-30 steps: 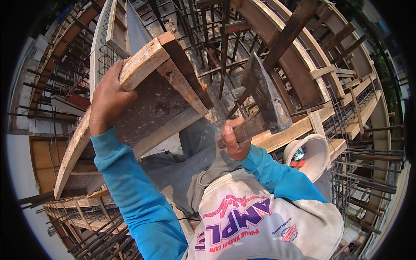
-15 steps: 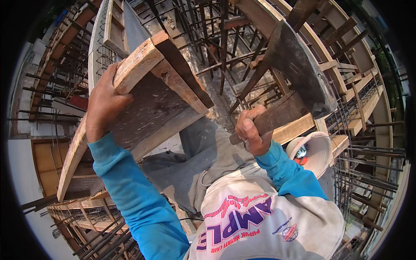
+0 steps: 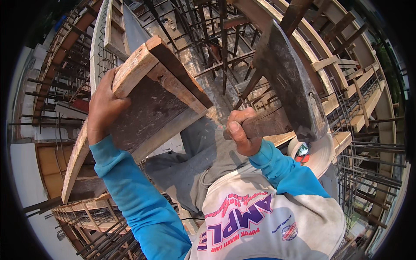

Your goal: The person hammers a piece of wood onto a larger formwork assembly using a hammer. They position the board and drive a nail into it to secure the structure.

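A wooden formwork panel with a timber frame tilts up at left in front of me. My left hand is closed round the frame's upper left edge, where the light batten runs. At right, my right hand is wrapped round the short wooden handle of a hatchet. Its broad dark metal blade stands up and to the right, apart from the panel. A darker board is fixed along the panel's far edge.
Steel bars and timber props stand in the pit beyond. Curved timber formwork runs along the right. Beside my right forearm sits a pale container with small items inside. Rebar ends stick out at far right.
My right hand has shifted a little left, and the hatchet's blade has come lower and turned. The left hand stays on the panel, which has hardly moved.
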`<action>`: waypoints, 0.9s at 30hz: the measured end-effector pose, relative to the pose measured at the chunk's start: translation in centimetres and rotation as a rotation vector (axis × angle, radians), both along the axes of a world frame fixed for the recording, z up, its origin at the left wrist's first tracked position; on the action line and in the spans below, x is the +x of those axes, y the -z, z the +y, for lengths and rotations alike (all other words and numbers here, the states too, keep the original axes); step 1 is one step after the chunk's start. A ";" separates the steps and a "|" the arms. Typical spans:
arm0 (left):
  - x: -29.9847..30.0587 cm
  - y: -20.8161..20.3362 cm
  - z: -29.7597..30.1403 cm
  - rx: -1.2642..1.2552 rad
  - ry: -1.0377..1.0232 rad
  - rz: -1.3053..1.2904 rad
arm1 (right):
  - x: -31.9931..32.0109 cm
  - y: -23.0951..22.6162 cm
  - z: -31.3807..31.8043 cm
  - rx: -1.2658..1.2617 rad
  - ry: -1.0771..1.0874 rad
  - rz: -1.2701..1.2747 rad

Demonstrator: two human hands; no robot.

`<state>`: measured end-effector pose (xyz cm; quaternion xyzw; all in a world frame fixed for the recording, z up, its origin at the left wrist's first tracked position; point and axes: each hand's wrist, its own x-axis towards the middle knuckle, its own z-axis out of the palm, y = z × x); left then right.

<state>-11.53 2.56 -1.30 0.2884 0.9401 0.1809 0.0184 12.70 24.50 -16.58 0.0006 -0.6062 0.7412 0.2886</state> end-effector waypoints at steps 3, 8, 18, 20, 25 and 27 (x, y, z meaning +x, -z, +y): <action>0.0 0.0 0.3 0.000 0.000 0.011 | 0.4 6.3 -3.3 -0.063 0.002 -0.493; -0.3 0.2 -0.7 0.038 -0.013 -0.040 | 0.9 5.8 -3.3 0.128 -0.113 -0.698; -0.2 0.4 -0.2 0.025 0.020 0.032 | 0.3 4.7 -3.0 0.126 0.007 -0.449; -0.1 0.5 0.3 -0.004 -0.023 0.058 | 0.2 8.3 -2.9 0.165 -0.015 -0.584; -0.3 0.7 -1.0 0.050 0.003 0.025 | 0.1 2.7 -1.8 0.004 -0.174 -0.677; 0.0 0.5 -1.0 0.035 0.007 0.015 | 0.4 -0.6 -0.4 0.004 -0.176 -0.541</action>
